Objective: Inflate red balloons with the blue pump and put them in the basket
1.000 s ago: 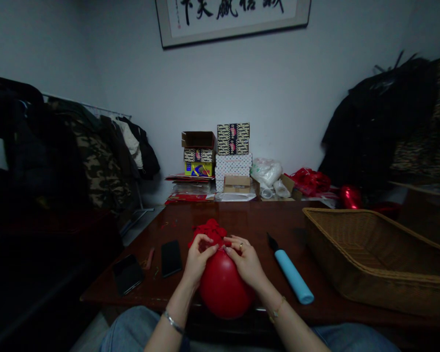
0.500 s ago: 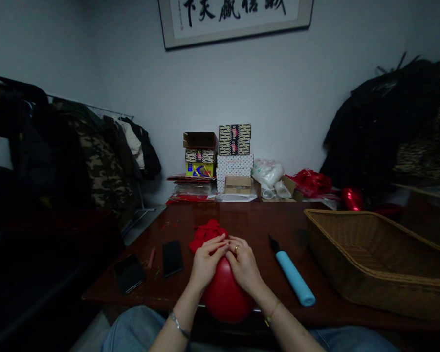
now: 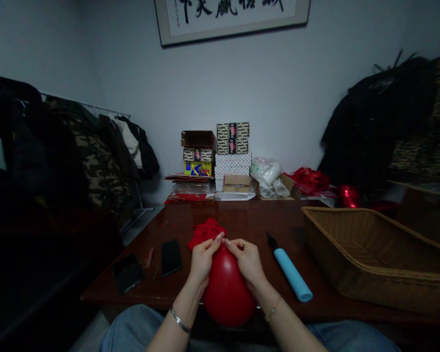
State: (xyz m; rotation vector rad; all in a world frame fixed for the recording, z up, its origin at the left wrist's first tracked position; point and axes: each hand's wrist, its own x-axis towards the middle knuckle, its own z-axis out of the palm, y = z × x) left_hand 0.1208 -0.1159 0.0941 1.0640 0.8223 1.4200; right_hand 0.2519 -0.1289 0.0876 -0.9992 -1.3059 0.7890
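An inflated red balloon (image 3: 229, 293) hangs at the near edge of the table, its neck pointing up and away from me. My left hand (image 3: 204, 258) pinches the neck from the left, thumb and fingers pressed together. From the right, my right hand (image 3: 247, 259) pinches the same neck, its fingertips close to the left ones. Whether the neck is knotted is hidden by the fingers. Just beyond my hands lies a heap of flat red balloons (image 3: 206, 231). A light-blue hand pump (image 3: 292, 275) with a black nozzle rests to the right.
A wicker basket (image 3: 374, 261) takes up the right side of the brown table (image 3: 258, 220). Two dark phones (image 3: 171, 256) and a small reddish stick (image 3: 150, 257) lie at left. Stacked boxes (image 3: 233, 168) and plastic bags (image 3: 266, 171) line the far end.
My fingers have drawn in to the balloon's neck, and more of the balloon shows between my hands. The view has shifted slightly.
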